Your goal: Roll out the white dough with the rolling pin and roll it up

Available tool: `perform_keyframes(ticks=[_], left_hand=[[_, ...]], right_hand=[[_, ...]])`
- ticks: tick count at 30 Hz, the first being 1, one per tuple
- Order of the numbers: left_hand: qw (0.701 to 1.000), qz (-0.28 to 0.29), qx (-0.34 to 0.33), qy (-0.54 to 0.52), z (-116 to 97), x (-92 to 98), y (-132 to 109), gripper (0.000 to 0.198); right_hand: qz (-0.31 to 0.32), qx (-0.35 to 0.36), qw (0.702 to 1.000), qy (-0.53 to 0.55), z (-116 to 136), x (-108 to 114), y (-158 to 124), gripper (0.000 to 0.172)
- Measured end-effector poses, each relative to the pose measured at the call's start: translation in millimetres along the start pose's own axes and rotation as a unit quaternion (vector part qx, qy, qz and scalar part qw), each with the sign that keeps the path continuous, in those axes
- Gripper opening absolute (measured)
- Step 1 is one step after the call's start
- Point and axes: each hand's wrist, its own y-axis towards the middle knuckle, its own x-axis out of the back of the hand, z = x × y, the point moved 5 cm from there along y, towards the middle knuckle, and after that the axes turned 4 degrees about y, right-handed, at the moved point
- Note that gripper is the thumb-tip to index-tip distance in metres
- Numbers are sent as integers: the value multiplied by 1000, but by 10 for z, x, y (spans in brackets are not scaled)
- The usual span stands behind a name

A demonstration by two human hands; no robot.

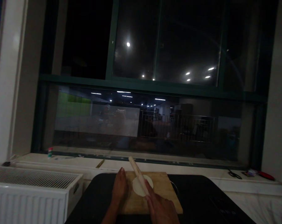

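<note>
A round, flat piece of dough [138,188] lies on a wooden cutting board [163,189]. Across it, slanting up to the left, runs a wooden rolling pin [136,168]. My right hand [160,207] grips the pin's near end, fingers closed round it. At the board's left edge is my left hand [120,186], its fingers stretched out and close together, holding nothing. Whether its palm touches the board's edge cannot be made out.
The board rests on a black table [196,199]. A white radiator [38,193] stands at the left. On the windowsill [122,165] are a small green-and-red bottle [50,152], black-handled scissors [234,174] and a red-handled object [266,175]. A large dark window rises behind.
</note>
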Motion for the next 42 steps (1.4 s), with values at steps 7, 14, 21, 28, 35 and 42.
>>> perform_keyframes(ticks=[7, 14, 21, 28, 35, 42], left_hand=[[995, -18, -64, 70, -119, 28, -40, 73], [943, 78, -183, 265, -515, -201, -75, 63], [871, 232, -191, 389, -518, -445, 163, 59], [855, 269, -144, 420, -440, -576, 474, 59], [858, 207, -120, 455, -474, -544, 362, 58], [855, 181, -127, 470, -581, -430, -26, 64]], right_hand=[[142, 13, 989, -32, 48, -171, -46, 65], [126, 67, 977, 157, -425, 279, 167, 41], [81, 12, 989, 121, -764, -30, 534, 43], [77, -33, 994, 71, -898, -411, 900, 51], [71, -55, 994, 59, -1041, -598, 1050, 50], [21, -37, 995, 87, -1038, -671, 876, 49]])
